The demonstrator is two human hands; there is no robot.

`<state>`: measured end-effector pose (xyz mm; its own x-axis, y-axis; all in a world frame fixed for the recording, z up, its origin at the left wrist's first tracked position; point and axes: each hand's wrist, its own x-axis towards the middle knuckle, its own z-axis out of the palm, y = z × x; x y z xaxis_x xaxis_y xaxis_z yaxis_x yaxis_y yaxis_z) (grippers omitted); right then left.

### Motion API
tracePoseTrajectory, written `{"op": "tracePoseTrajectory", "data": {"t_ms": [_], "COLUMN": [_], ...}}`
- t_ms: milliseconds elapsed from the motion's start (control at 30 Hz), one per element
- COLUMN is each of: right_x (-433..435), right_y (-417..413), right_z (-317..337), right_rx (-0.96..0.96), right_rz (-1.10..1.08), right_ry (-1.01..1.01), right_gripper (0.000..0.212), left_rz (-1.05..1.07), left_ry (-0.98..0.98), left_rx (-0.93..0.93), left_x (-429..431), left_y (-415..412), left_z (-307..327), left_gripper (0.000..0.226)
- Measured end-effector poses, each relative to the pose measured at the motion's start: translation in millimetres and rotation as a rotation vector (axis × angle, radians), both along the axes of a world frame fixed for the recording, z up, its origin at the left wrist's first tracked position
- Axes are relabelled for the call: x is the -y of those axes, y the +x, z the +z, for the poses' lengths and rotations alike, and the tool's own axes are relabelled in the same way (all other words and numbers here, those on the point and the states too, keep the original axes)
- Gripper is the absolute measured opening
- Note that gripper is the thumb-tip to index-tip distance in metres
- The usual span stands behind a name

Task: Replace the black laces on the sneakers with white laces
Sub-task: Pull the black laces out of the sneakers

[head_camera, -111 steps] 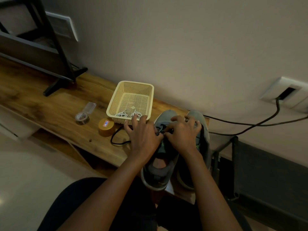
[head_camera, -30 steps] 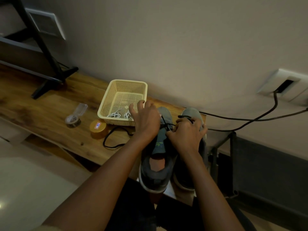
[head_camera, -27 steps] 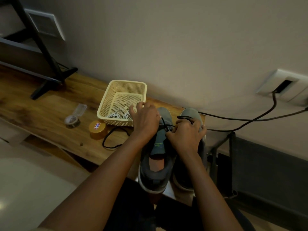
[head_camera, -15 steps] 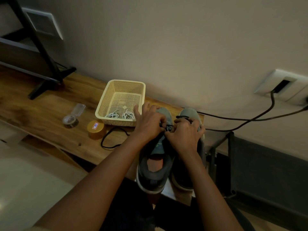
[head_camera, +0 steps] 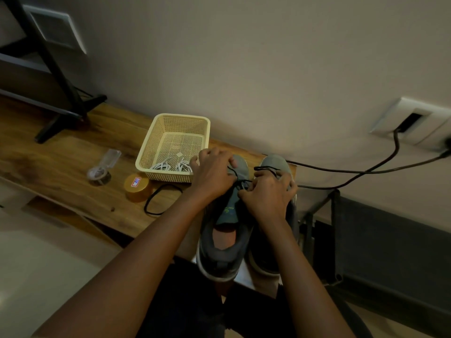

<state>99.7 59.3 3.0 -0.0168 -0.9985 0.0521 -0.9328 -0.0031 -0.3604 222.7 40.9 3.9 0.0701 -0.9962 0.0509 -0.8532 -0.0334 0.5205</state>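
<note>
Nearest the camera, the heels of the two sneakers overhang the table (head_camera: 61, 167) edge. On the left sneaker (head_camera: 224, 240) the tongue is laid bare. The upper eyelets look emptied, though that is hard to confirm in this dim light.

And there it is: the hands, bunched together half a second ago, are now drawn apart! The left hand (head_camera: 214, 174) is curled over the toe, and the right hand (head_camera: 268, 193) is closed just beside it. The black lace (head_camera: 240, 182) is stretched taut between them, seemingly pinched at both ends, though the fingertips are hidden. Another crossing is judged freed, so the unlacing is well along.

A slack black loop (head_camera: 156, 203) is trailed leftward past a gold tin (head_camera: 136, 186). Whether it is the same lace cannot be told.

Further back, the white laces (head_camera: 170, 165) are left untouched in the basket (head_camera: 175, 115). The right sneaker (head_camera: 275, 164) is mostly covered, so its lacing cannot be read.
</note>
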Motion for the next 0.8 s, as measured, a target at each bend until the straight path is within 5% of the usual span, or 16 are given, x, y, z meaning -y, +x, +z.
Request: {"op": "tracePoseTrajectory", "data": {"t_ms": [67,367,633,800], "right_x": [0.7,0.7,-6.1,-6.3], "right_y": [0.2,-0.1,1.5,2.4], "right_z": [-0.1,-0.4,10.1,9.7], "right_rx": [0.004,0.013,0.063,0.064], "right_rz": [0.007,-0.004,-0.023,-0.006], "right_ry": [0.009,0.017,0.018,0.031], "right_gripper": [0.031,0.028,0.032,0.032], "left_rz": [-0.1,-0.078,0.196,-0.064], "left_ry": [0.039,0.029,-0.071,0.034], "left_rx": [0.044,0.197,-0.101,0.021], "left_x": [-2.2,-2.3,-0.7,-4.1], "left_y": [-2.2,-5.1,0.0,-0.6], "left_z": [0.2,-1.9,0.1,1.3], "left_gripper": [0.027,0.005,0.011,0.031]}}
